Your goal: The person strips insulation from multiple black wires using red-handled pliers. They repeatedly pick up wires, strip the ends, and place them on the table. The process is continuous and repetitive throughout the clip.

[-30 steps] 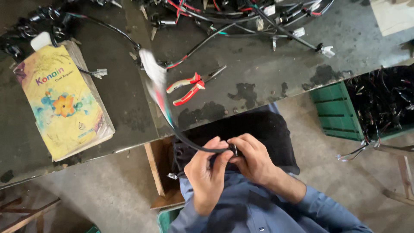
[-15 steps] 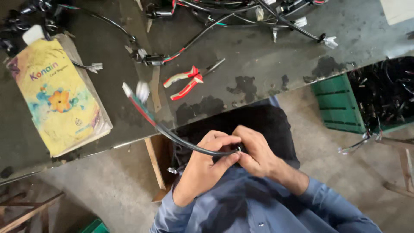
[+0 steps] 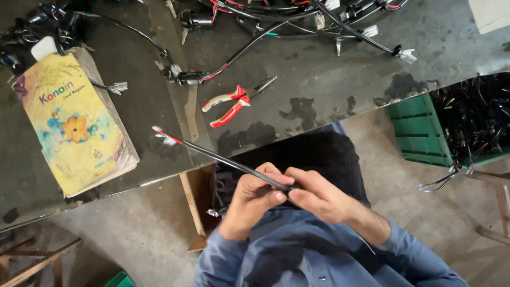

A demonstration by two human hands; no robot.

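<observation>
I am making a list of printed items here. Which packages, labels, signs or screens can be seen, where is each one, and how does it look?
Book: lies flat on the left of the dark table, thick, rectangular, with a worn yellow cover, a flower picture and blue patches.
Pale sheet or board: at the top right corner on the table, plain cream, mostly cut off by the frame.
No screens or signs are visible.

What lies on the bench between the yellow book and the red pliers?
In the head view, between the book and pliers lie a wooden strip on the bench and the cable's red-tipped free end, held by both hands.
</observation>
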